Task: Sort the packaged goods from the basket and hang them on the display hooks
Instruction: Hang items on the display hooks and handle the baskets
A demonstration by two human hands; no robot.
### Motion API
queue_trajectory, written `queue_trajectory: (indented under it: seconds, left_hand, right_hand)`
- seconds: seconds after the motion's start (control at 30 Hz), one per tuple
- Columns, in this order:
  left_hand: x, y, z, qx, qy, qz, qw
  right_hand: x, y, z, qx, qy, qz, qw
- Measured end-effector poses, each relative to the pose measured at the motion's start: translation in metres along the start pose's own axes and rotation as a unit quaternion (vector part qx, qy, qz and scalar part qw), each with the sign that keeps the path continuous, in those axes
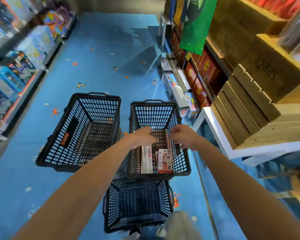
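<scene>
Floor (97,40): glossy blue sheet printed with small cartoon figures, spread on every side of the goods basket.
Toy shelves (16,66): a long run of bright cardboard boxes, well to the left of the goods basket, badly blurred.
Wooden crates (249,101): rough, pale slatted planks stacked in steps, to the right of the goods basket.
White table (213,129): smooth, square-edged, carrying the crates; its corner stands just right of the goods basket.
Left basket (73,129): black plastic lattice with oval holes and an orange label on one wall, just left of the goods basket.
Goods basket (152,103): the same black lattice (a tapered rectangle with a thin bail handle at its far rim), raised above the floor.
Near basket (137,205): matching black lattice, directly on the near side of the goods basket and lower.
Left hand (145,135): over the middle of the goods basket, fingers bent loosely downward, nothing seen in them.
Right hand (183,136): over the goods basket near its right wall; the fingers curl under and away from view, so I cannot tell whether they hold anything.
Clear pack (146,160): long, flat, shiny plastic, lying in the goods basket at its near end.
Carded pack (165,161): flat red-and-white card, in the goods basket just right of the clear pack.
</scene>
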State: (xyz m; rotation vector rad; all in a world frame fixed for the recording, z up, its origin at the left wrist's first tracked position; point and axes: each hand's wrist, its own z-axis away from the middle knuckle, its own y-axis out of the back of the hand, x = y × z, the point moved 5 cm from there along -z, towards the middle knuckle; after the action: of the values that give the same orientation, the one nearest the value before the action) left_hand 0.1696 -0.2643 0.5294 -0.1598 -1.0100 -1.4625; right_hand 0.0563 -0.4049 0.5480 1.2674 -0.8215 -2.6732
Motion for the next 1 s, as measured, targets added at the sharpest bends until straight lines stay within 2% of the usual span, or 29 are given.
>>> queue_trajectory:
  seconds: [0.13,0.3,0.43,0.57,0.7,0.83,1.0]
  left_hand:
    - [-0.007,-0.005,-0.030,-0.022,0.027,-0.019,0.999]
    - [-0.039,-0.011,-0.109,-0.010,0.073,-0.005,0.997]
    - [-0.137,-0.064,-0.226,-0.001,0.157,0.013,0.988]
    - [-0.115,-0.078,-0.221,0.006,0.230,0.088,0.969]
    - [-0.158,-0.118,-0.259,0.047,0.291,0.136,0.946]
    - [-0.215,-0.158,-0.292,0.055,0.312,0.095,0.944]
    - [-0.234,-0.164,-0.295,0.091,0.331,0.038,0.938]
  right_hand:
    - [0.009,-0.008,-0.034,-0.030,-0.021,-0.009,0.999]
    - [0.039,-0.023,-0.099,-0.079,-0.059,-0.013,0.995]
    - [0.090,-0.036,-0.167,-0.148,-0.115,-0.020,0.982]
    - [0.134,-0.063,-0.229,-0.159,-0.168,-0.069,0.970]
    - [0.174,-0.116,-0.277,-0.167,-0.201,-0.096,0.960]
    - [0.200,-0.170,-0.302,-0.194,-0.222,-0.100,0.950]
    - [0.227,-0.218,-0.326,-0.223,-0.216,-0.051,0.949]
